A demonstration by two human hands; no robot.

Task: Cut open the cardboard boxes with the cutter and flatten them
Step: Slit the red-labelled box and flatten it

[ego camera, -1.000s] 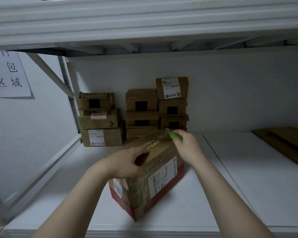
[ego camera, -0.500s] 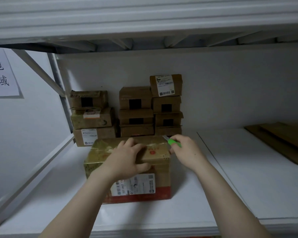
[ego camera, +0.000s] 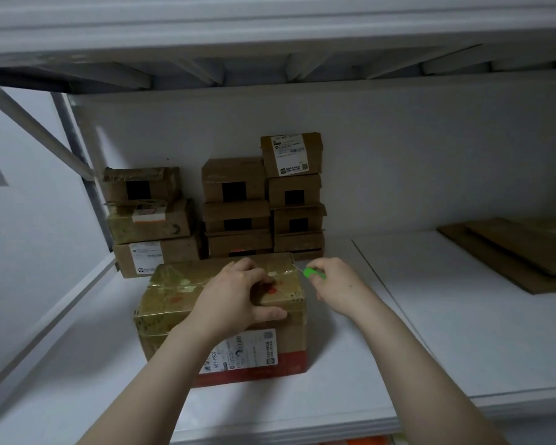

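A taped brown cardboard box [ego camera: 174, 297] with a white shipping label and a red band at its base stands on the white shelf [ego camera: 430, 332] in front of me. My left hand [ego camera: 235, 300] rests on the box's top, fingers curled over the tape, thumb along the front edge. My right hand [ego camera: 337, 284] grips a green cutter [ego camera: 312, 273] beside the box's far right top corner. The thin blade points left and meets that corner.
Three stacks of small cardboard boxes [ego camera: 238, 207] stand against the back wall behind the taped box. Flattened cardboard sheets [ego camera: 520, 252] lie at the right rear of the shelf. A metal frame post and diagonal brace [ego camera: 74, 155] rise at the left. Another shelf hangs overhead.
The box was turned from a tilted corner-on pose to square on the shelf. My left hand settled on its top. My right hand brought the cutter blade to the far right corner.
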